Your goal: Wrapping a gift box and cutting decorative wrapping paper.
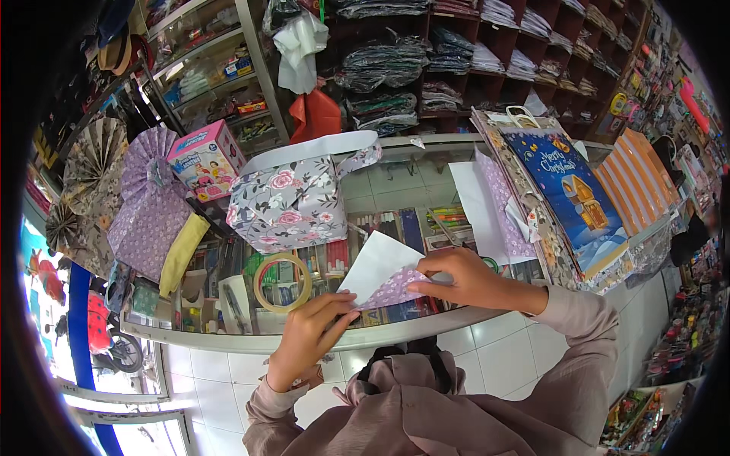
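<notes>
Between my two hands is a piece of wrapping paper point(379, 263), white on one face and purple with small flowers on the other. A flap of its purple side is folded over along the lower right. My left hand point(316, 322) pinches the lower left corner, and my right hand point(456, 279) pinches the right corner. A roll of tape point(258, 292) lies just left of the paper on the glass counter. Scissors point(447, 226) rest behind my right hand. Beyond the paper stands a parcel point(285, 208) wrapped in grey floral paper, with a loose strip at its top.
Left on the counter are a pink toy box point(202, 162), a purple fan-topped parcel point(151, 216) and a folded yellow cloth point(183, 253). White and purple paper sheets point(479, 211), a blue Christmas gift bag point(570, 194) and an orange striped bag point(639, 179) stand right. The counter's metal edge point(228, 343) runs before me.
</notes>
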### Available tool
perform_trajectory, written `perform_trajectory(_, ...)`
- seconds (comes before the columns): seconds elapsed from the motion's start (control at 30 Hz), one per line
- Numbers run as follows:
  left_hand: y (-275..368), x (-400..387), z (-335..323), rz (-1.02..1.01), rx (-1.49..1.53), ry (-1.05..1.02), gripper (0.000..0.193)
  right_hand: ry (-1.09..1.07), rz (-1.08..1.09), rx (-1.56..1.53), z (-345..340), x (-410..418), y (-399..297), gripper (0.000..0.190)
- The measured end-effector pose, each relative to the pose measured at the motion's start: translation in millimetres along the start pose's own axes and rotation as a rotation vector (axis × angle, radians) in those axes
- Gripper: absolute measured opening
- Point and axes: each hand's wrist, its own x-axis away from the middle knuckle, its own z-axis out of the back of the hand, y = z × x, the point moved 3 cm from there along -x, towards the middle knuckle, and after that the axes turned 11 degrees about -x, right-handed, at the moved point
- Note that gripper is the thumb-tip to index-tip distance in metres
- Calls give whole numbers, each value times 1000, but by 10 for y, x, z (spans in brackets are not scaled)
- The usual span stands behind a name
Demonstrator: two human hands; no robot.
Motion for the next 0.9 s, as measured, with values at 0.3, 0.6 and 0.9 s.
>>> perform_trajectory(0.3,-21,13,15,103,66,111,29,33,-168,-316,-14,-144,192,29)
perform_trajectory(0.6,3,13,2,21,-108,56,37,67,-202,-321,-33,-288,339,37)
perform_trajectory(0.9,-18,-3,-32,-15,-160,61,30,59,-241,-225,-17,-349,305,35)
